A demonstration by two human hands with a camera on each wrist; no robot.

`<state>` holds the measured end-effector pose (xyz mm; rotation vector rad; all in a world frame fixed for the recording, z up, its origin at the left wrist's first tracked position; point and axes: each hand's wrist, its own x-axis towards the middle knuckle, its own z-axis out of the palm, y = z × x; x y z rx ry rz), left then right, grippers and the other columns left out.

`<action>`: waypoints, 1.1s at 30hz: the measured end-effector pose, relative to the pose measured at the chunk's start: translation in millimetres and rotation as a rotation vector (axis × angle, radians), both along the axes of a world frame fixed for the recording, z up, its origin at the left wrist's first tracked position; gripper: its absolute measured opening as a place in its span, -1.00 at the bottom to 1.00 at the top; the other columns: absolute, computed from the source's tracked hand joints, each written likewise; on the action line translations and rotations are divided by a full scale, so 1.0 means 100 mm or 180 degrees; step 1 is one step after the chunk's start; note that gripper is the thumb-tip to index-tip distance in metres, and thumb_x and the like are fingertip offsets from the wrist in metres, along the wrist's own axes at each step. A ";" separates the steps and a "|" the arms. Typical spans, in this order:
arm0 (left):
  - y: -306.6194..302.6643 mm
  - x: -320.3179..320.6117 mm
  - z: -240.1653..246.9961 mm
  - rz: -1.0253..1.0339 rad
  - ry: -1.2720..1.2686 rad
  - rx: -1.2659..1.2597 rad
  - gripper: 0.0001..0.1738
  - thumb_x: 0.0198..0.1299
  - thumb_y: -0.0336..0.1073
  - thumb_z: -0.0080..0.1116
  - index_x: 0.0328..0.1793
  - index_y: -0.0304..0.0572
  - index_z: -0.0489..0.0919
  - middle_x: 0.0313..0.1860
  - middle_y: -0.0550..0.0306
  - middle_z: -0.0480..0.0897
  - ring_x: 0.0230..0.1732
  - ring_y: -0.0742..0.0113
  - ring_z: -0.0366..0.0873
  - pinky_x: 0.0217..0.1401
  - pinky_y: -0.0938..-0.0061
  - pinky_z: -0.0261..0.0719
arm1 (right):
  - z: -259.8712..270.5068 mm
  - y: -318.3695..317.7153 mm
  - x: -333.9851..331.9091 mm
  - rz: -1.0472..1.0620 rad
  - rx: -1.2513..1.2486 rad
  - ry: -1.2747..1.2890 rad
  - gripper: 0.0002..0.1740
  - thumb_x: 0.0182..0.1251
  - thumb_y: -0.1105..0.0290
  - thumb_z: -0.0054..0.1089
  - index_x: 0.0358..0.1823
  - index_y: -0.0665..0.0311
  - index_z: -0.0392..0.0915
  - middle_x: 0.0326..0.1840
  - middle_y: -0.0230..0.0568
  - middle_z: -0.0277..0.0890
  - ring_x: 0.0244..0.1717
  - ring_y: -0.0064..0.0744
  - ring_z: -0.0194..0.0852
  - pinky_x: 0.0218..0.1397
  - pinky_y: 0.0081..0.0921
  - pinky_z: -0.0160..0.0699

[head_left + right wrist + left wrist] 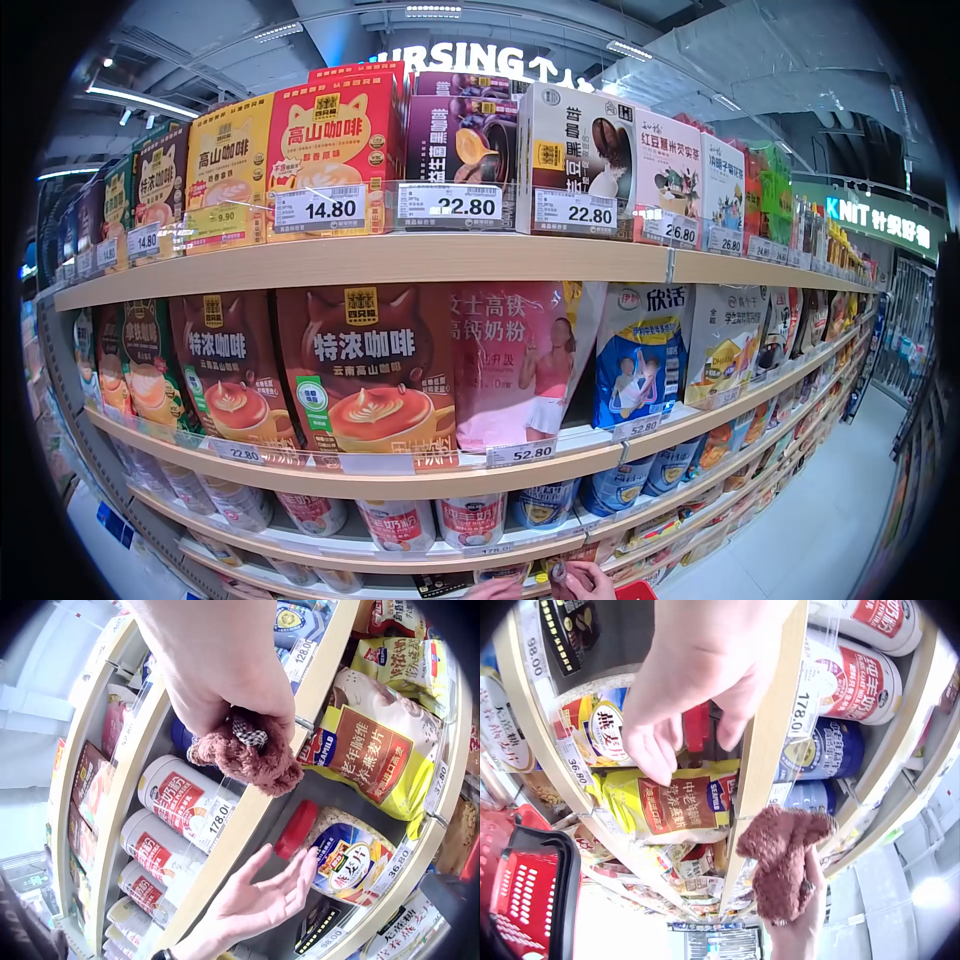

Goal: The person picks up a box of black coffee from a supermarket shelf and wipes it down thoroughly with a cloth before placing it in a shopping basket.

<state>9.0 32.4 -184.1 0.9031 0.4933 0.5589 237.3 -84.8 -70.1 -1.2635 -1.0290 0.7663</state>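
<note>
My right hand (pixel 225 667) grips a small brown plush toy (pixel 251 761) with a checked fabric piece on it; the left wrist view shows its fuzzy lobes. My left hand (pixel 697 682) is apart from it, fingers loosely bent and holding nothing. Palm up in the right wrist view, that hand is close to a red-lidded jar of oatmeal (pixel 349 859). A yellow and brown bag of oatmeal (pixel 375 750) lies beside the jar on the same shelf. In the head view, both hands show only at the bottom edge, low before the shelves.
A red shopping basket (pixel 529 889) with a black handle stands beside the shelves. White milk powder cans (pixel 176 795) line the shelf above the oatmeal. Higher up are coffee bags (pixel 365 370) and boxes (pixel 330 150). The aisle floor (pixel 770 530) runs along the right.
</note>
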 end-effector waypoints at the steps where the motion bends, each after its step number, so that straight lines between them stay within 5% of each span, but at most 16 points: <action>1: -0.10 0.07 0.19 -0.0084 -0.0089 0.0034 -0.50 0.42 -0.09 0.09 0.40 -0.09 0.36 0.29 0.07 0.50 0.08 0.21 0.62 0.13 0.32 0.64 | -0.03 0.01 -0.02 0.0069 -0.0174 0.0129 -0.62 0.42 0.27 0.21 0.21 0.19 0.47 -0.02 -0.24 0.65 -0.20 -0.57 0.58 -0.31 -0.63 0.54; 3: -0.33 0.19 0.65 -0.0253 -0.0269 0.0089 -0.55 0.41 -0.33 0.11 0.39 -0.10 0.35 0.30 0.09 0.48 0.15 0.26 0.59 0.17 0.25 0.64 | -0.16 0.06 -0.06 0.0085 -0.0204 -0.0127 -0.62 0.43 0.26 0.20 0.20 0.17 0.45 -0.04 -0.25 0.66 -0.36 -0.68 0.53 -0.55 -0.72 0.39; 6: -0.49 0.27 1.21 0.0078 -0.0129 -0.0168 -0.51 0.36 -0.40 0.17 0.38 -0.09 0.35 0.29 0.09 0.49 0.17 0.26 0.57 0.17 0.29 0.66 | -0.24 0.08 -0.19 0.0155 -0.0141 -0.0163 -0.62 0.41 0.27 0.23 0.19 0.18 0.44 -0.05 -0.23 0.66 -0.36 -0.67 0.56 -0.51 -0.70 0.46; 11: -0.34 0.32 0.87 0.0071 -0.0122 0.0738 -0.50 0.26 -0.50 0.27 0.30 -0.06 0.40 0.13 0.18 0.58 0.06 0.37 0.61 -0.05 0.49 0.68 | -0.27 0.07 -0.35 -0.0115 0.0269 -0.1151 -0.61 0.38 0.32 0.26 0.15 0.24 0.40 -0.12 -0.08 0.67 -0.57 -0.48 0.65 -0.52 -0.55 0.59; 15: -0.35 0.32 0.69 0.0579 -0.0007 0.1538 -0.52 0.25 -0.50 0.27 0.28 -0.06 0.43 0.05 0.17 0.61 -0.10 0.44 0.64 -0.21 0.63 0.65 | -0.19 0.02 -0.44 -0.0193 0.0485 -0.1852 -0.65 0.43 0.26 0.21 0.15 0.23 0.49 -0.32 -0.14 0.70 -0.52 -0.50 0.68 -0.35 -0.56 0.62; 21: -0.35 0.12 0.68 0.0662 0.0158 0.0469 -0.59 0.24 -0.38 0.33 0.20 -0.04 0.51 -0.02 0.26 0.63 -0.12 0.50 0.63 -0.20 0.64 0.64 | -0.09 0.03 -0.38 0.0637 -0.0185 -0.1123 -0.55 0.50 0.22 0.10 0.32 0.23 0.45 -0.14 -0.17 0.69 -0.29 -0.51 0.71 -0.19 -0.56 0.64; 23: -0.23 0.05 0.32 0.0758 0.0487 0.0401 -0.61 0.24 -0.29 0.34 0.17 -0.05 0.53 -0.10 0.30 0.64 -0.15 0.51 0.63 -0.20 0.65 0.63 | 0.17 0.03 -0.39 0.0855 -0.0263 -0.0929 -0.57 0.49 0.24 0.12 0.29 0.26 0.46 -0.02 -0.17 0.66 -0.20 -0.43 0.70 -0.13 -0.50 0.66; 26: -0.30 -0.17 0.66 0.0652 0.0250 0.0103 -0.59 0.24 -0.30 0.34 0.19 -0.07 0.51 -0.08 0.27 0.64 -0.17 0.51 0.63 -0.23 0.66 0.62 | 0.77 0.09 -0.24 0.0875 -0.0521 -0.1255 -0.55 0.37 0.32 0.27 0.24 0.30 0.48 0.07 -0.09 0.63 0.11 -0.34 0.59 0.10 -0.42 0.58; 30: -0.07 -0.32 0.17 0.0934 -0.0016 0.0554 -0.66 0.27 -0.36 0.30 0.16 -0.12 0.55 -0.15 0.22 0.67 -0.28 0.53 0.62 -0.36 0.68 0.56 | 1.67 0.25 -0.06 0.0607 0.0732 -0.2376 -0.64 0.36 0.43 0.23 0.15 0.38 0.54 0.03 -0.04 0.66 -0.04 -0.35 0.69 0.03 -0.47 0.66; 33: 0.00 -0.50 0.13 0.0759 0.0011 0.0680 -0.67 0.28 -0.40 0.27 0.17 -0.13 0.54 -0.22 0.22 0.67 -0.39 0.54 0.58 -0.45 0.67 0.48 | 2.48 0.31 -0.08 0.0578 0.1033 -0.2370 -0.65 0.35 0.48 0.21 0.14 0.40 0.52 0.01 -0.06 0.66 0.00 -0.39 0.68 0.05 -0.45 0.65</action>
